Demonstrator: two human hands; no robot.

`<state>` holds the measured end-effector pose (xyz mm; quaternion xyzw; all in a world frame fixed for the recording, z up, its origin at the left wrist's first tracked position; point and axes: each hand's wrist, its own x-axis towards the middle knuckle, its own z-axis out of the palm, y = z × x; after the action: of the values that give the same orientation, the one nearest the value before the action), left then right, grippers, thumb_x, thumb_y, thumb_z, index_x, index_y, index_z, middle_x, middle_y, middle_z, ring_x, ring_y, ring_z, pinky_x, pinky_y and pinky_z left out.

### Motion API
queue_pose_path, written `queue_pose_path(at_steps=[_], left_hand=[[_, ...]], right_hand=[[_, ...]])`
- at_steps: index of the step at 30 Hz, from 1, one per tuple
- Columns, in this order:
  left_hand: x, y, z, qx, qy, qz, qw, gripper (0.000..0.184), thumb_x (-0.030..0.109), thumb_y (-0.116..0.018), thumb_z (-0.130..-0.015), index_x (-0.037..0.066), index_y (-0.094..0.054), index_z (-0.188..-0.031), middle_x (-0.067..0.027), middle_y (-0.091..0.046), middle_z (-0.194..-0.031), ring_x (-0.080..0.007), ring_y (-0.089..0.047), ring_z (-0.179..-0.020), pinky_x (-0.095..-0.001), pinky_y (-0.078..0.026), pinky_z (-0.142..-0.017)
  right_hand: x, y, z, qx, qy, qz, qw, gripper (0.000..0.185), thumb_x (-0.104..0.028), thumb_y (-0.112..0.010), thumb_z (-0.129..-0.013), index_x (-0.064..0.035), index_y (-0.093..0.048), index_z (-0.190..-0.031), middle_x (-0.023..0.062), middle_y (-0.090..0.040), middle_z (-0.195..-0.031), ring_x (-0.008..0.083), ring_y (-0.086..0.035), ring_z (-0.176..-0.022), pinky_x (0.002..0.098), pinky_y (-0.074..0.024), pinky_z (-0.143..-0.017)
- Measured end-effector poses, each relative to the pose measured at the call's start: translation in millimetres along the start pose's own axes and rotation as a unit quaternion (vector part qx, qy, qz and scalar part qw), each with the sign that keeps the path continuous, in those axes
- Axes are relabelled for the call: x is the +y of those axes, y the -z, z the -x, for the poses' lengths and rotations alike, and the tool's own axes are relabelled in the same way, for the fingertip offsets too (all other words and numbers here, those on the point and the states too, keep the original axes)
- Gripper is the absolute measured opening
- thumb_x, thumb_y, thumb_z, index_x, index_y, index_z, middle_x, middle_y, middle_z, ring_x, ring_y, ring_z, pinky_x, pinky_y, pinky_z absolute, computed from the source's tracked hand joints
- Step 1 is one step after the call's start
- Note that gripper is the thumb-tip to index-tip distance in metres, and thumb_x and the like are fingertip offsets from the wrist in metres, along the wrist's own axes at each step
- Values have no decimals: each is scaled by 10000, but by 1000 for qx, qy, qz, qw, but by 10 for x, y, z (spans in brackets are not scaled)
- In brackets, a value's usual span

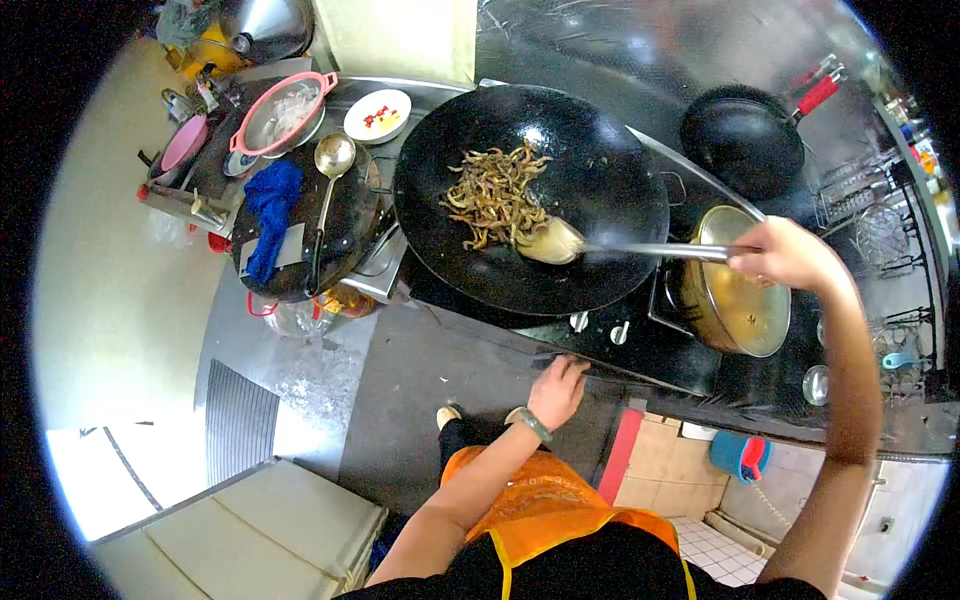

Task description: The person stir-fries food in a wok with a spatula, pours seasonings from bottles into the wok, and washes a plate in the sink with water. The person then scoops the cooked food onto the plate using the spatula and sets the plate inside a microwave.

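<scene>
In the head view, my right hand is closed around the handle of a metal spatula. Its broad blade rests in a large black wok, at the lower right edge of a pile of small brown shrimp-like pieces; their exact kind is hard to tell. Down by the stove's front edge is my left hand, fingers slightly bent and apart, with nothing visible in it. A yellowish pot of liquid stands on the stove just below my right hand.
Left of the wok, a round black board carries a ladle and a blue cloth. Behind it stand a pink-rimmed strainer and a white plate. A black frying pan sits at the back right.
</scene>
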<state>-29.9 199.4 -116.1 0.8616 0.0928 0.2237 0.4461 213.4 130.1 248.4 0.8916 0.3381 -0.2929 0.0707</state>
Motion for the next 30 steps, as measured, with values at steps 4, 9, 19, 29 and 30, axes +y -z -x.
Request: queue_pose_path(at_steps=[4, 9, 19, 29, 30], left_hand=[[-83, 191, 471, -28, 34, -8, 999, 231, 110, -605, -810, 82, -610, -1039, -146, -549, -1050, -327, -594, -877, -417, -516, -729], [-565, 518, 1014, -8, 81, -68, 994, 170, 94, -589, -800, 71, -635, -962, -143, -564, -1028, -336, -602, -852, -403, -520, -723], [-1057, 1121, 1607, -22, 217, -156, 963, 231, 116, -616, -790, 95, -581, -1017, -137, -522, -1070, -335, -589, -894, -411, -521, -731], [-1305, 1192, 2019, -76, 246, -143, 956, 233, 129, -648, -769, 106, -593, -994, -129, -502, -1093, -335, -593, -885, -414, -525, -715], [-1305, 1208, 2014, -71, 242, -141, 957, 232, 129, -649, -767, 106, -593, -991, -128, -502, -1093, -334, -593, -885, -413, -526, -714]], right_hand=[[-41, -687, -560, 177, 21, -64, 982, 290, -280, -648, -807, -60, -687, -992, 166, -678, -853, 277, -656, -785, 369, -489, -751], [-234, -374, -327, 351, 70, 161, 920, 325, -311, -645, -793, -192, -651, -1095, 97, -660, -741, 286, -650, -678, 405, -509, -614], [-32, -63, -197, 297, -21, 208, 932, 223, -316, -637, -760, -206, -701, -944, 92, -677, -793, 294, -655, -731, 401, -522, -668], [-311, -388, -939, 348, -1, 160, 924, 315, -459, -616, -797, -200, -694, -960, 63, -683, -832, 257, -662, -763, 385, -522, -679], [-301, -390, -856, 409, 80, 179, 891, 258, -419, -624, -805, -203, -672, -937, 61, -665, -793, 253, -655, -716, 380, -513, -624]])
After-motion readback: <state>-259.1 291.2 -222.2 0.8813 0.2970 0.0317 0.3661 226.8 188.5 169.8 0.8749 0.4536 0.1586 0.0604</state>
